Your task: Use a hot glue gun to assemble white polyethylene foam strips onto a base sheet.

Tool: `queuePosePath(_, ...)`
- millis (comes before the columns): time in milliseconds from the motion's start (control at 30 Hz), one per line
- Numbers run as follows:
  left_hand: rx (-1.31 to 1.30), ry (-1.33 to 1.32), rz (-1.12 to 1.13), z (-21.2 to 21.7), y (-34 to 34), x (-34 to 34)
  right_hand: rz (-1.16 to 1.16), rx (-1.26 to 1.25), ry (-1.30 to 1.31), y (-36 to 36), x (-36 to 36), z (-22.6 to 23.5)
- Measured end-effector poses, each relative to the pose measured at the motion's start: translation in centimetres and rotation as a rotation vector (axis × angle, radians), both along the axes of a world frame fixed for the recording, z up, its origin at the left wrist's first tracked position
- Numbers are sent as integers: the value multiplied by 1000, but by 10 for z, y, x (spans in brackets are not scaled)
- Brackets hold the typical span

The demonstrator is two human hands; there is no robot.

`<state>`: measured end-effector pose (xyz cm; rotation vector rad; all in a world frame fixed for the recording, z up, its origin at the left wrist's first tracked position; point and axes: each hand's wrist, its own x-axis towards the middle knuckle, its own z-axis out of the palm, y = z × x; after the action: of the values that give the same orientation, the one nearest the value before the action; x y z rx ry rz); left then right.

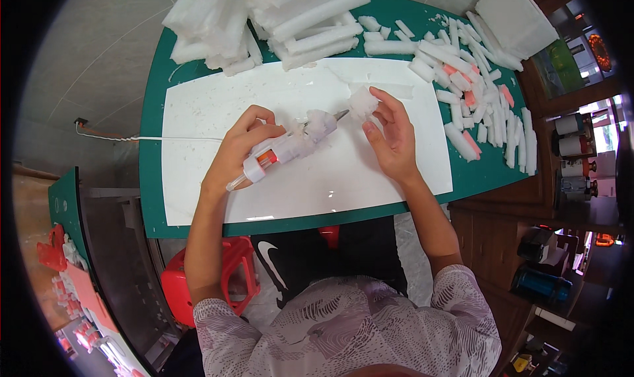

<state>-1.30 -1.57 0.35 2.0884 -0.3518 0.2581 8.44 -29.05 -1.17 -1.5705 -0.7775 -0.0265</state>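
My left hand (246, 144) is closed around a hot glue gun (288, 147) with a pale body, an orange-red part showing inside and a clear glue stick at its rear. White foam-like lumps cling to its front half, and its dark nozzle points up and right. My right hand (395, 139) pinches a small white foam block (362, 103) between thumb and fingers, close beside the nozzle tip. Whether tip and block touch, I cannot tell. Both hands are above a white board (284, 202).
The board lies on a green-topped table (156, 185). Stacked white foam strips (317, 34) stand at the back; loose white and pink foam pieces (489, 106) cover the right side. A white cord (145, 138) runs left. A red stool (191, 284) stands below the table's front edge.
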Motion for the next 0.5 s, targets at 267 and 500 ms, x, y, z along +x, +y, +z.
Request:
queuePosePath(267,46,-4,14,1,-1,0,12,-12,-6,1,-2,1)
queuePosePath(500,44,14,-4,2,0,-1,14,-12,5,2,-3,1)
